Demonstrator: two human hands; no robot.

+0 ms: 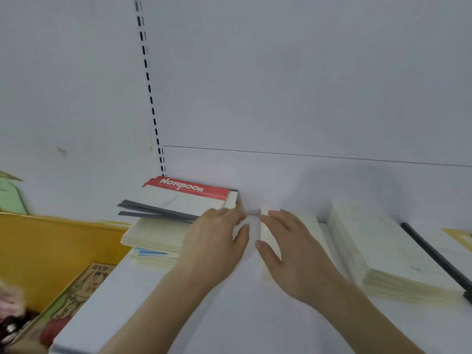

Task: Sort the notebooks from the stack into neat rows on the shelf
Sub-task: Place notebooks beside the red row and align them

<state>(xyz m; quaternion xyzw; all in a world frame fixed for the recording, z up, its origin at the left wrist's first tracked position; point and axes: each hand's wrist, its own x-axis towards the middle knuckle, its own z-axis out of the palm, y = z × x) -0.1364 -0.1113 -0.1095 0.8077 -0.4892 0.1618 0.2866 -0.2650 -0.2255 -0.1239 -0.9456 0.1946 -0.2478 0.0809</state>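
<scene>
White letters spelling "Notebook" run across the red band (190, 188) at the top of the uppermost notebook (194, 200) on the stack (153, 233); below the band its cover shows a printed lined page whose small writing is too blurred to read. Under it several dark grey covers (153, 210) fan out to the left, then come cream page edges, and a blue-and-white cover (150, 252) peeks out near the bottom.

The stack sits at the back left of a white shelf (229, 323), against a white back panel (306, 85). A slotted upright (149, 88) runs down the panel to the stack's rear corner. To the left, lower down, is a yellow box (51, 246) holding a tan printed sheet (86, 284) and blurred items I cannot identify. At the right edge a black bar (434, 256) lies beside a tall cream pile (378, 251) of notebooks.

The left hand (214, 246) rests with its fingers relaxed and straight against the right side of the stack, gripping nothing. The right hand (293, 251) lies flat, fingers spread, on a low cream row (265, 238) of notebooks between the stack and the tall pile. A narrow strip of bare shelf separates the two hands, thumbs facing each other.
</scene>
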